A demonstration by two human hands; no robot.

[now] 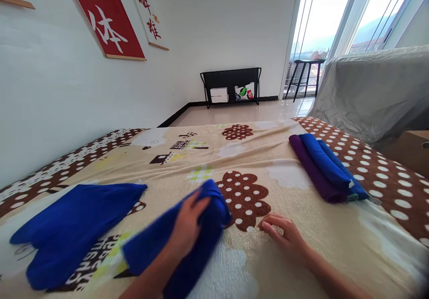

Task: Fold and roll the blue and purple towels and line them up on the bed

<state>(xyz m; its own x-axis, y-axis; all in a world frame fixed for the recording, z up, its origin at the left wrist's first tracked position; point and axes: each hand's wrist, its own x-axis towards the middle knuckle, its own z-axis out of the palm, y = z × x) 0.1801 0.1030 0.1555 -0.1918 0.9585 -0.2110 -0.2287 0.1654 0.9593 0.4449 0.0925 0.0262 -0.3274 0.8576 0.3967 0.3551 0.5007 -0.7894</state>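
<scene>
My left hand (189, 221) grips a folded blue cloth (208, 241) from above, near its rounded, bent-over far end. Motion blurs that cloth, and my forearm covers part of it. To the right, my right hand (283, 232) rests low over the blanket beside a brown polka-dot flower print (243, 198), its fingers loosely bent with nothing visible in them. Another blue cloth (77, 227) lies spread flat at the left. Rolled cloths, one purple (313, 169) and others blue (325, 160), lie side by side on the right.
A cream patterned blanket (208, 151) with brown dotted borders covers the bed. Beyond it stand a black rack (231, 77) and a dark stool (306, 73) by the window. At the right are a grey-covered piece of furniture (378, 89) and a cardboard box (409, 149).
</scene>
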